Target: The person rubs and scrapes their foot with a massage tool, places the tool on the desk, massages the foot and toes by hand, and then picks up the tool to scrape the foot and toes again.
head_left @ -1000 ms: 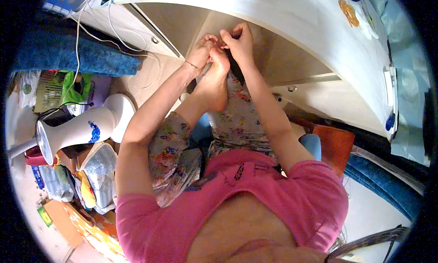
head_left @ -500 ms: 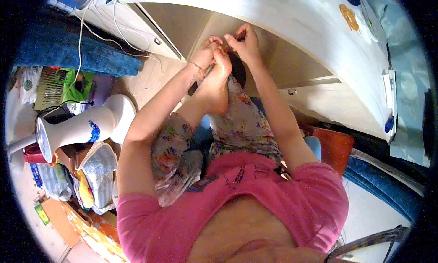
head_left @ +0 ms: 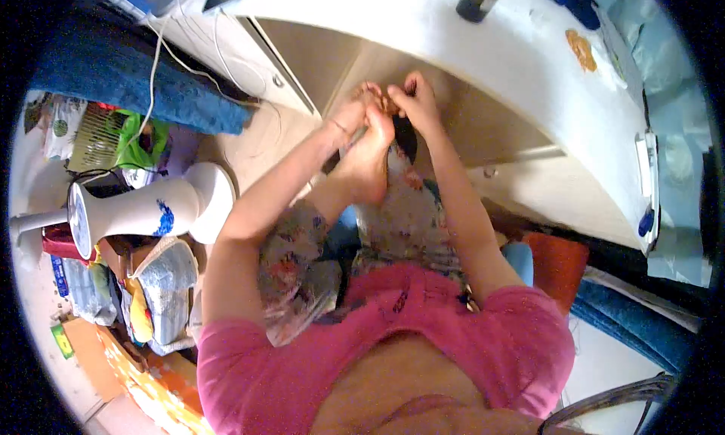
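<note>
My bare foot (head_left: 368,163) is raised across the other leg, sole turned toward the right. Around its toes, my left hand (head_left: 355,109) has its fingers wrapped. Close beside the toes is my right hand (head_left: 415,103), its thumb and fingers pinched together; whatever may be between them is too small to make out. Patterned trousers (head_left: 408,216) cover my legs.
A white desk (head_left: 521,65) curves ahead, with a dark bottle (head_left: 480,1) on it. On the left are a white stand (head_left: 140,208), white cables (head_left: 155,76), a blue towel (head_left: 151,87), bags and a cardboard box (head_left: 91,352).
My right hand has come closer to the toes and my left hand. The whole view has shifted slightly, so more of the dark bottle shows.
</note>
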`<state>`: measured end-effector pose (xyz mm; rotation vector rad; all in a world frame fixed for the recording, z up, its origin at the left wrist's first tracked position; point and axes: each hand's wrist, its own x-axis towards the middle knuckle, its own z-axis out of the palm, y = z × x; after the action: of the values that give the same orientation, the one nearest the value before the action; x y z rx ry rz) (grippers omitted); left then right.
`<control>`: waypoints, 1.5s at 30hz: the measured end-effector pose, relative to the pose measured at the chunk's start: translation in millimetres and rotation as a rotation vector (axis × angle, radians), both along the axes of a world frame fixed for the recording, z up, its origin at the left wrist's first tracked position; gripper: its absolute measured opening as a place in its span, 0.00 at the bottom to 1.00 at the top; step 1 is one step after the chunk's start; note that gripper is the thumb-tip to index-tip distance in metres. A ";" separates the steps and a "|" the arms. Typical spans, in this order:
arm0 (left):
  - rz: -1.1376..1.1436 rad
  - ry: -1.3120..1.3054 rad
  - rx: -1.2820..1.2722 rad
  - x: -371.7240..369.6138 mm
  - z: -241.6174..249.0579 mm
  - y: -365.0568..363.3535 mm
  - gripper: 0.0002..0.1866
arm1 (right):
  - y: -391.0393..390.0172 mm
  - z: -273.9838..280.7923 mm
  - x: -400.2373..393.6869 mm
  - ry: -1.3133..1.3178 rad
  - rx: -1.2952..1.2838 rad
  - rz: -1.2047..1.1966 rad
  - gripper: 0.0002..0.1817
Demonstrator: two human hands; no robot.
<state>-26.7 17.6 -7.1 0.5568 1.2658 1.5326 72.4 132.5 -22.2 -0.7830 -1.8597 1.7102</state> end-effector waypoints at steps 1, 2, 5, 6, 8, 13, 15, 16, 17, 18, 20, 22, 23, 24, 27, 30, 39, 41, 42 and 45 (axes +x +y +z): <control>-0.008 -0.022 -0.011 -0.7 1.8 -0.1 0.07 | 2.1 -1.6 -0.6 -0.021 0.070 -0.034 0.18; -0.019 -0.046 -0.020 -0.4 2.8 1.5 0.06 | 4.4 -3.2 0.5 -0.045 0.143 -0.074 0.18; 0.088 -0.030 -0.056 4.7 4.9 8.2 0.06 | 1.4 -30.7 -11.3 0.114 0.207 -0.344 0.18; 0.085 -0.006 -0.056 1.9 4.1 7.8 0.06 | 3.0 -40.7 -12.4 0.134 0.280 -0.380 0.18; 0.000 0.005 -0.049 -3.7 -1.2 3.6 0.06 | 2.6 -32.5 -3.7 0.093 0.101 -0.198 0.19; 0.016 -0.046 0.046 1.4 -6.8 9.0 0.05 | 13.9 -23.6 -12.2 0.157 0.422 -0.274 0.16; 0.036 -0.031 0.014 -3.2 -13.4 9.8 0.05 | 12.6 -39.4 -13.8 0.122 0.380 -0.273 0.16; 0.033 -0.020 0.013 -1.4 -10.3 6.8 0.05 | 4.2 -20.9 -15.6 0.112 0.358 -0.274 0.16; 0.027 -0.002 0.014 0.3 -5.3 3.4 0.06 | -6.9 -1.7 -4.3 0.188 0.040 -0.122 0.16; 0.019 0.018 0.017 0.2 -1.0 1.8 0.06 | -1.2 -5.1 -7.2 0.183 0.139 -0.098 0.16; -0.036 0.001 0.047 -5.4 -13.6 5.8 0.05 | 12.6 -21.9 -3.3 0.151 0.334 -0.055 0.16; -0.004 -0.030 0.015 -2.4 -8.1 8.7 0.05 | 2.0 -14.6 -6.3 0.178 0.368 -0.237 0.16; 0.065 -0.040 -0.046 1.7 -4.6 11.1 0.06 | 0.8 -20.2 -10.8 0.159 0.375 -0.313 0.16; 0.052 -0.022 -0.056 1.2 -5.3 9.1 0.06 | -3.2 -14.0 -15.1 0.148 0.380 -0.388 0.17; 0.029 0.038 -0.060 -5.8 -7.8 4.9 0.07 | -1.2 -0.1 -5.0 0.101 0.273 -0.094 0.17; 0.025 0.016 -0.033 2.7 -9.8 8.8 0.07 | 13.7 -7.4 -10.1 0.175 0.474 -0.094 0.16; 0.042 0.011 -0.031 1.3 -1.2 3.8 0.08 | 8.5 6.9 -10.2 0.168 0.331 0.025 0.16; 0.070 0.009 -0.010 3.8 -2.4 7.9 0.07 | 14.8 -6.3 -21.3 0.178 0.406 -0.135 0.16; 0.076 0.006 -0.026 5.8 -2.1 6.3 0.07 | 11.6 -10.4 -22.0 0.178 0.358 -0.170 0.16; 0.023 0.062 -0.052 -5.2 -19.4 6.3 0.07 | -7.0 12.5 -11.5 0.160 0.294 -0.110 0.16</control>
<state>-31.9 23.9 -26.5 0.5618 1.3598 1.5076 60.9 125.4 -9.7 -0.5996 -1.8642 1.3502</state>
